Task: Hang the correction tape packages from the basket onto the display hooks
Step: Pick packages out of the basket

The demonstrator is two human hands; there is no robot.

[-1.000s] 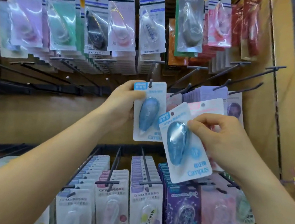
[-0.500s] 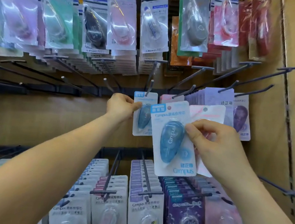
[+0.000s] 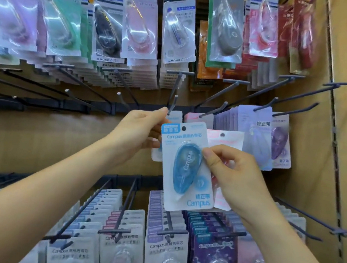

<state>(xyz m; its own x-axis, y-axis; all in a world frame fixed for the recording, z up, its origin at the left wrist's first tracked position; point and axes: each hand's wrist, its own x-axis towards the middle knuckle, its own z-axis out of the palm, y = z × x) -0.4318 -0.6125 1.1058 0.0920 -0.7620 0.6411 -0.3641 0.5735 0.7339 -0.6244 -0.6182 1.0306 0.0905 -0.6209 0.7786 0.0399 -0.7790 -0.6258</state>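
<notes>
**Hang hole sits just below and right of the hook tip**

We hold the blue Campus correction tape package (image 3: 185,169) in front of the middle row of pegs. Its long axis is nearly upright, with the top leaning a little left. The right hand (image 3: 234,177) pinches it at the blister, thumb on the front and fingers curled behind. A pink package (image 3: 225,138) is fanned out behind it in that same grip.

The left hand (image 3: 137,136) pinches the upper left corner of a rear blue package (image 3: 175,117), which seems to hang on the display hook (image 3: 173,104); its thumb tip is just beside the peg.

What matters for us is the hang hole (image 3: 183,129). It lies slightly below and to the right of the hook's free end, which points out toward us. We judge the card must rise and shift left, then slide back along the peg. The left hand is nearer the hook and can guide the top edge. The basket is out of view.
</notes>
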